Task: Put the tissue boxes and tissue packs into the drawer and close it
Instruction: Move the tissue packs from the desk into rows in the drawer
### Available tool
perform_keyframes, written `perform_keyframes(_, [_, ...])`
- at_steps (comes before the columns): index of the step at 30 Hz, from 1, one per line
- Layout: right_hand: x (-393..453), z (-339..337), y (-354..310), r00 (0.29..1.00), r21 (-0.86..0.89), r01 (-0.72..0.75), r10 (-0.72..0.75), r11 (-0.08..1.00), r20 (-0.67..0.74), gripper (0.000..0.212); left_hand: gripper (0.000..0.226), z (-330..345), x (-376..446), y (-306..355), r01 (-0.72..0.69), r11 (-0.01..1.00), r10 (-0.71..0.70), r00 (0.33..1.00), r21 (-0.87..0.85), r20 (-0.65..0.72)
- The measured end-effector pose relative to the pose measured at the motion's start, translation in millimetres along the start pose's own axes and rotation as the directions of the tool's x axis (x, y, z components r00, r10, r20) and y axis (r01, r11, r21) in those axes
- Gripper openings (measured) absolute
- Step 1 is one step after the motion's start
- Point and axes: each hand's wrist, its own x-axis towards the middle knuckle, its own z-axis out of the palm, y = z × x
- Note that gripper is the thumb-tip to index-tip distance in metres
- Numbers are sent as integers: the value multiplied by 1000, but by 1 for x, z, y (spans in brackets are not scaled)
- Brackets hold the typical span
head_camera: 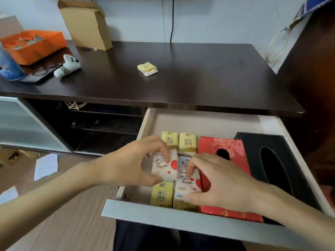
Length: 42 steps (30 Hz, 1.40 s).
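Observation:
The drawer [181, 221] is pulled out below the dark desk. Inside lie a black tissue box [282, 160] at the right, a red tissue box [213, 144] beside it, and several small tissue packs at the left. My left hand [134, 163] pinches a white heart-print pack [164, 166] between thumb and fingers, above the drawer's left part. My right hand [223, 182] grips a second heart-print pack [186, 183] next to the red box. Yellow packs [178, 142] sit behind them, and another yellow pack [161, 194] lies at the front. One yellow pack [147, 69] rests on the desk top.
The desk [190, 73] carries a cardboard box [87, 24], an orange box [34, 44], a white game controller [68, 66] and a blue container [9, 64] at the left. An open shelf compartment lies left of the drawer. Papers lie on the wooden floor.

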Motion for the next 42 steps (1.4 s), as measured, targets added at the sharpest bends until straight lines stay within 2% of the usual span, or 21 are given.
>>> perform_keyframes(5, [-1, 14, -2, 999, -106, 47, -49, 993, -9, 48, 42, 28, -20, -8, -36, 999, 38, 996, -36, 80])
perform_keyframes(9, [-1, 20, 0, 998, -122, 62, -61, 991, 6, 48, 39, 31, -16, -14, -32, 997, 41, 993, -76, 112])
perform_keyframes(12, [-1, 21, 0, 997, -109, 76, -74, 991, 24, 41, 38, 26, -9, -19, -79, 997, 74, 978, 16, 195])
perform_keyframes(17, [-1, 28, 3, 994, -169, 99, -90, 981, 63, 33, 29, 31, -2, -22, -333, 911, 262, 923, 242, 283])
perform_keyframes(25, [0, 31, 11, 992, -143, 124, -124, 982, 8, 32, 25, 38, -4, -27, -311, 917, 247, 934, 249, 257])
perform_keyframes(27, [6, 21, 14, 990, -116, 128, -133, 985, -39, 28, 24, 31, -1, -24, -295, 918, 248, 949, 266, 196])
perform_keyframes(32, [60, -33, 34, 948, 8, 108, -101, 994, -301, 9, 19, -23, 36, -16, -193, 968, 213, 970, 161, -117])
perform_keyframes(34, [93, -56, 53, 920, 12, 79, -68, 997, -386, 11, 15, -49, 63, -20, -131, 980, 166, 956, 153, -243])
perform_keyframes(38, [152, -87, 99, 890, -38, -88, 61, 995, -452, 24, 21, -96, 125, -46, 78, 987, -7, 892, 139, -452])
perform_keyframes(42, [183, -79, 127, 846, -26, -181, 142, 983, -514, 31, 39, -133, 189, -84, 283, 939, -139, 830, 194, -541])
